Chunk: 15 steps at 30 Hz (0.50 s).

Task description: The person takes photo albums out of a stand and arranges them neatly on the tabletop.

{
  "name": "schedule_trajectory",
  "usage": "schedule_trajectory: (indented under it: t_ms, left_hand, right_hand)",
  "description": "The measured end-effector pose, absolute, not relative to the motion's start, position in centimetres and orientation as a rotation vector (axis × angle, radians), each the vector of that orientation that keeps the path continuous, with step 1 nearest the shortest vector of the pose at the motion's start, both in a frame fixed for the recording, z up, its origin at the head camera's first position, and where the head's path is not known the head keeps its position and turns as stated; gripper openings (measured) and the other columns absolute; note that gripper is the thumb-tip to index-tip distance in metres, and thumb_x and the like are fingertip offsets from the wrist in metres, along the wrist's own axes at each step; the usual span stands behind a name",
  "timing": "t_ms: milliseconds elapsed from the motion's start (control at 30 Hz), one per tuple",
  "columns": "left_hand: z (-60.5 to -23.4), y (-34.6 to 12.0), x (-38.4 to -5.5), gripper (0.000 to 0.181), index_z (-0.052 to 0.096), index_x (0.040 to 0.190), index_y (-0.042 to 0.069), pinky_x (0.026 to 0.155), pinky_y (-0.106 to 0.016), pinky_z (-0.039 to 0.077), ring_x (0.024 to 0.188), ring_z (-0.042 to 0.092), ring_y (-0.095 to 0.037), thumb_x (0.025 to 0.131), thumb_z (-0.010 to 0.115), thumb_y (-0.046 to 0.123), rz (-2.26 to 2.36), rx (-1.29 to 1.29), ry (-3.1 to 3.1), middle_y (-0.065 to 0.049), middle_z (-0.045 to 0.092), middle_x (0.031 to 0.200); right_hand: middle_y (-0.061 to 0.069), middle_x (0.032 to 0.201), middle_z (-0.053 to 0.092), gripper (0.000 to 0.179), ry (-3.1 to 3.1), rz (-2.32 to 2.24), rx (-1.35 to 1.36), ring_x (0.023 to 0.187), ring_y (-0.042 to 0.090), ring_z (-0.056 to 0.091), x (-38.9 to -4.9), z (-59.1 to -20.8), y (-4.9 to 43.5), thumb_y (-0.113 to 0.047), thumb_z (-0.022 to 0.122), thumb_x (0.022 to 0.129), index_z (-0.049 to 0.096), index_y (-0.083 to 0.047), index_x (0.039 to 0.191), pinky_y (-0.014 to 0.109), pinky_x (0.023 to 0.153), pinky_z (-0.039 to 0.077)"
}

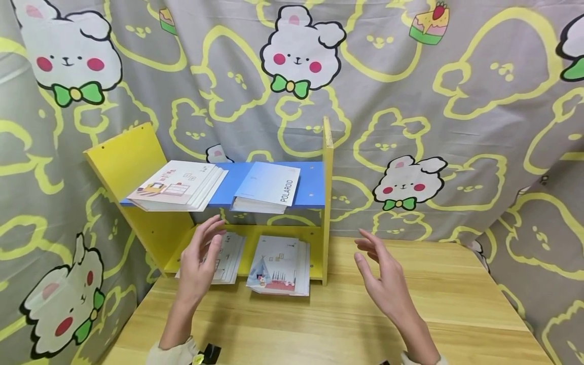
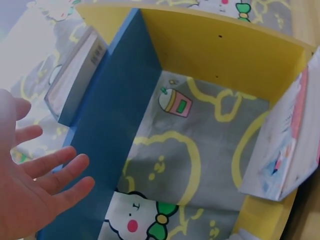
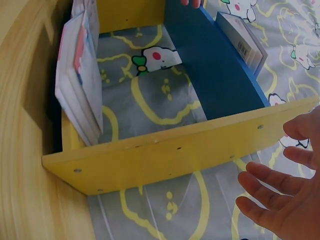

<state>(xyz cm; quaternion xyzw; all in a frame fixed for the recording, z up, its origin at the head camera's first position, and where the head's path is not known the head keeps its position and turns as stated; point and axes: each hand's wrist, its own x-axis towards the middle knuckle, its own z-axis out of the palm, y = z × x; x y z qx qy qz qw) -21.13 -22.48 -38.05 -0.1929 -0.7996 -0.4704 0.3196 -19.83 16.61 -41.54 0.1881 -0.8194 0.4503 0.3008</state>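
Observation:
My left hand [image 1: 201, 256] is raised in front of a small yellow and blue shelf, fingers relaxed, nothing held. In the head view it overlaps a stack of white books [image 1: 234, 256] on the lower board and hides part of it. Beside that lies another stack with a tent picture [image 1: 276, 268]. The blue upper board [image 1: 312, 185] carries a stack of pale books [image 1: 180, 185] at left and a light blue book marked POLAROID [image 1: 269, 185]. Right of the shelf's side panel [image 3: 180, 150], my right hand [image 1: 385, 276] hovers over the table, its fingers spread and holding nothing.
The shelf stands at the back left of a wooden table [image 1: 438, 289]. A grey curtain [image 1: 401, 96] with rabbit and yellow outline prints hangs behind it and along both sides. Books on both boards jut out past the front edges.

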Motion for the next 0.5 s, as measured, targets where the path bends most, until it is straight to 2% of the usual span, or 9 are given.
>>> schedule_trajectory:
  t_ms: [100, 300, 400, 500]
  left_hand:
    - [-37.9, -22.3, -21.4, 0.047, 0.048, 0.152, 0.026, 0.102, -0.016, 0.047, 0.123, 0.061, -0.024, 0.108, 0.049, 0.008, -1.260, -0.517, -2.100, -0.002, 0.062, 0.139]
    - [-37.6, -22.3, -21.7, 0.046, 0.045, 0.153, 0.026, 0.101, -0.015, 0.046, 0.120, 0.061, -0.023, 0.110, 0.043, 0.010, -1.290, -0.552, -2.101, -0.002, 0.063, 0.137]
    - [-37.3, -22.2, -21.9, 0.046, 0.044, 0.154, 0.025, 0.102, -0.017, 0.047, 0.120, 0.062, -0.024, 0.111, 0.042, 0.011, -1.307, -0.566, -2.099, -0.003, 0.062, 0.138]
    - [-36.8, -22.4, -21.9, 0.045, 0.043, 0.155, 0.021, 0.102, -0.019, 0.048, 0.118, 0.063, -0.018, 0.111, 0.041, 0.011, -1.318, -0.581, -2.102, -0.007, 0.062, 0.139]
  right_hand:
    - [0.001, 0.127, 0.067, 0.053, -2.152, 1.231, 0.511, 0.117, 0.023, 0.064, -19.9, -41.1, 16.4, -0.008, 0.062, 0.102, 0.048, -0.022, 0.151, 0.019, 0.104, 0.047]
    - [-0.001, 0.126, 0.066, 0.052, -2.121, 1.316, 0.544, 0.116, 0.023, 0.065, -20.0, -40.3, 15.7, -0.006, 0.062, 0.102, 0.050, -0.024, 0.149, 0.043, 0.102, 0.053]
    - [0.000, 0.126, 0.066, 0.050, -2.119, 1.367, 0.558, 0.118, 0.022, 0.064, -20.2, -40.1, 15.3, -0.008, 0.061, 0.103, 0.050, -0.024, 0.149, 0.049, 0.102, 0.052]
    - [0.001, 0.126, 0.066, 0.048, -2.114, 1.423, 0.583, 0.118, 0.022, 0.064, -20.4, -39.9, 14.6, -0.009, 0.060, 0.104, 0.050, -0.024, 0.148, 0.051, 0.102, 0.052]
